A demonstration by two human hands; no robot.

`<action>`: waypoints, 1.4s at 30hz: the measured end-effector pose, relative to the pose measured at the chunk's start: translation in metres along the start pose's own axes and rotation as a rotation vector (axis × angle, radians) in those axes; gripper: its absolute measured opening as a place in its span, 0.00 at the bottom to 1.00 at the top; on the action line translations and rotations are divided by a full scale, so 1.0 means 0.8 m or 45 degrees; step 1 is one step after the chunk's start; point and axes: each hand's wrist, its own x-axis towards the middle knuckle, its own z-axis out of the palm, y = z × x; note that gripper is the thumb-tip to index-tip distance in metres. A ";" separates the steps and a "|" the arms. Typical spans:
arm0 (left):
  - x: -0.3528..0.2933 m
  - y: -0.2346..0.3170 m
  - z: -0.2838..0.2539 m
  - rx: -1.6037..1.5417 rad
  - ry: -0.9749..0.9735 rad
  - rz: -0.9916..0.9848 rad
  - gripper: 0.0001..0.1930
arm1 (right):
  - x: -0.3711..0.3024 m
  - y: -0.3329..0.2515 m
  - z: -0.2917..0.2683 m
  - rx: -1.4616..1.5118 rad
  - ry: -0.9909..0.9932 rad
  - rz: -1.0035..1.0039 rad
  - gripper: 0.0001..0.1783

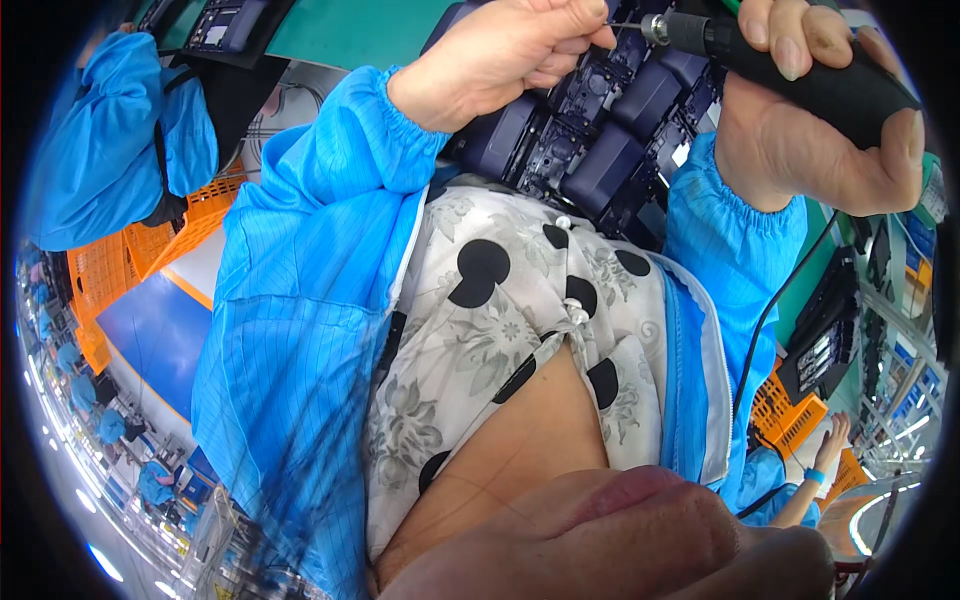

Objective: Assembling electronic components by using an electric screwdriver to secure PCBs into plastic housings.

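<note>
My right hand (810, 130) is wrapped round a black electric screwdriver (775, 75), held level with its bit toward the left. A metal collar and thin bit (628, 26) stick out of its front end. At the bit's tip are the pinched fingers of my left hand (510, 60). Whatever lies between those fingertips is too small to make out. Under both hands are several dark plastic housings (610, 170), set close together, with smooth rounded covers and some detailed inner parts showing.
Green tabletop (345, 32) extends at the far left. A black cable (770, 310) hangs beside my right sleeve. A black tray of parts (825, 345) lies at right. Orange crates (200, 215) and a co-worker in blue (115, 140) are at left; another person's hand (832, 440) is at lower right.
</note>
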 end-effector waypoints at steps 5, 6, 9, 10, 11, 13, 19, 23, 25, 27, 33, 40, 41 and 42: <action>-0.002 0.016 -0.009 -0.183 0.114 -0.038 0.17 | 0.018 -0.002 -0.003 -0.041 -0.007 -0.005 0.21; -0.006 0.023 -0.022 -0.254 0.100 0.022 0.15 | 0.025 0.004 -0.008 -0.046 0.001 0.007 0.21; -0.004 0.031 -0.042 -0.372 0.094 0.132 0.10 | 0.042 0.017 -0.046 -0.146 0.085 0.048 0.20; -0.004 0.032 -0.053 -0.454 0.053 0.143 0.09 | 0.051 0.028 -0.072 -0.246 0.110 0.102 0.20; -0.001 0.036 -0.054 -0.452 0.031 0.132 0.09 | 0.057 0.038 -0.101 -0.364 0.143 0.152 0.19; 0.001 0.038 -0.052 -0.372 0.176 0.126 0.09 | 0.053 0.059 -0.111 -0.286 0.250 0.246 0.18; 0.022 0.022 -0.022 -0.379 0.206 0.042 0.10 | 0.044 0.061 -0.135 -0.248 0.224 0.282 0.17; 0.009 0.027 0.010 -0.383 0.250 -0.014 0.18 | 0.048 0.049 -0.127 -0.194 0.224 0.284 0.16; 0.006 0.030 0.011 -0.369 0.189 -0.025 0.20 | 0.047 0.045 -0.105 -0.253 0.254 0.294 0.15; 0.005 0.033 0.006 -0.353 0.129 -0.038 0.22 | 0.046 0.048 -0.097 -0.318 0.252 0.297 0.14; 0.002 0.039 0.004 -0.551 0.032 -0.106 0.16 | 0.042 0.061 -0.096 -0.350 0.248 0.292 0.11; 0.003 0.041 0.009 -0.512 0.124 -0.136 0.12 | 0.042 0.062 -0.102 -0.346 0.249 0.310 0.11; 0.005 0.041 0.010 -0.480 0.126 -0.132 0.11 | 0.042 0.060 -0.104 -0.350 0.251 0.311 0.11; 0.008 0.040 0.013 -0.480 0.118 -0.139 0.11 | 0.041 0.057 -0.104 -0.359 0.255 0.308 0.11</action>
